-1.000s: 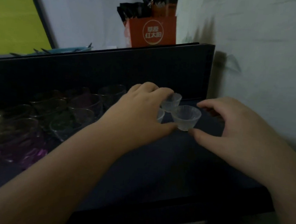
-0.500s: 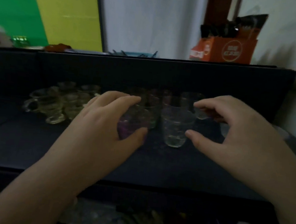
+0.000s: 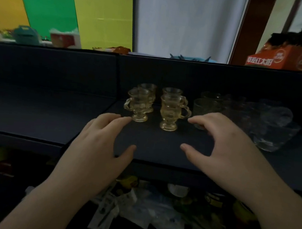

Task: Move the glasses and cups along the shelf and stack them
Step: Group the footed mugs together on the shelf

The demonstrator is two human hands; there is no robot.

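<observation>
Dim light covers a dark shelf [image 3: 54,112] with a tall dark back panel, seen from above and in front. On the ledge over the panel stand coloured boards in orange, green and yellow, a teal container [image 3: 26,35], a red and white carton [image 3: 64,39] and, at far right, an orange box [image 3: 288,57] with white printed characters.

Near the middle of the shelf stand four small amber glass cups with handles and footed bases, upright, in two rows of two. The front left cup [image 3: 138,105] has its handle turned left; the front right cup [image 3: 170,112] has its handle turned right. Behind them are the back left cup [image 3: 148,89] and the back right cup [image 3: 172,92]. To their right is a crowded group of clear glasses [image 3: 208,108], hard to separate in the gloom, and a larger clear glass bowl [image 3: 277,134].

Both bare hands reach over the shelf's front edge. The left hand [image 3: 96,151] has its fingers [image 3: 120,119] spread and loosely bent, holding nothing, the tips just beside the foot of the front left cup. The right hand [image 3: 222,150] is likewise spread and empty, its fingertips near the handle of the front right cup, partly covering a clear glass behind it.

Below the shelf lies a jumble of packets and papers [image 3: 146,210].
</observation>
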